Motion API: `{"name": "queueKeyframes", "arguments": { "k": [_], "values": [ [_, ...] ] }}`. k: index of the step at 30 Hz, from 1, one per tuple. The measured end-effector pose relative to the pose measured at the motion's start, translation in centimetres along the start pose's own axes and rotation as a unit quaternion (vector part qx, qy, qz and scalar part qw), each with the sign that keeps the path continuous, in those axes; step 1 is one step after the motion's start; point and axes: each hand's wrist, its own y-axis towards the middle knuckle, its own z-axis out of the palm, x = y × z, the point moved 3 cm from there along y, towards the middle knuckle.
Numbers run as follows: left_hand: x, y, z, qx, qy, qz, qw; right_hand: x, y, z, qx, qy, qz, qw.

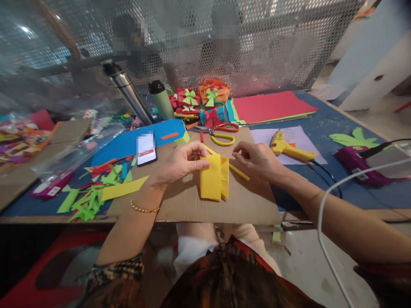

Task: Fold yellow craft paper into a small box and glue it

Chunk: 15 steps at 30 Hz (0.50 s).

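Note:
My left hand [186, 161] pinches the top edge of a small yellow folded-paper bag [210, 179] between thumb and fingers. The bag stands upright over a cardboard sheet [180, 203], its creased side turned to the right. Just right of it, my right hand [255, 157] has its fingers curled together, apart from the bag. Whether anything is between those fingertips is hidden. A narrow yellow paper strip [239, 172] lies on the cardboard by the right fingertips and passes behind the bag. Beyond the hands lie scissors [223, 139] with red and yellow handles.
A yellow glue gun [290, 149] lies at right on pale paper, its cord trailing. A white cable [324, 205] crosses near my right forearm. Paper scraps [93, 199] and a phone [146, 149] lie left. Finished bow-trimmed pieces [201, 100], bottles [162, 100] and red sheets [272, 107] stand behind.

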Motion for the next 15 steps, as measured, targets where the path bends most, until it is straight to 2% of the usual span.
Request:
{"name": "queueKeyframes", "arguments": {
  "k": [2, 4, 6, 9, 15],
  "values": [
    [0.0, -0.1, 0.2, 0.007, -0.008, 0.014, 1.0, 1.0, -0.3, -0.7, -0.052, 0.032, -0.074, 0.995],
    [0.0, -0.3, 0.3, 0.011, -0.006, 0.028, 1.0, 2.0, -0.5, -1.2, -0.066, 0.079, -0.123, 0.987],
    [-0.2, -0.4, 0.5, 0.01, 0.014, 0.045, 0.999, 2.8, -0.6, -1.4, -0.031, 0.112, -0.128, 0.985],
    [-0.9, -0.7, 0.9, 0.008, 0.049, 0.079, 0.996, 3.6, -0.6, -1.2, 0.055, 0.144, -0.1, 0.983],
    [-2.9, -1.2, 1.9, 0.034, 0.095, 0.119, 0.988, 3.7, -0.9, -1.1, 0.166, 0.22, -0.036, 0.961]
  ]
}}
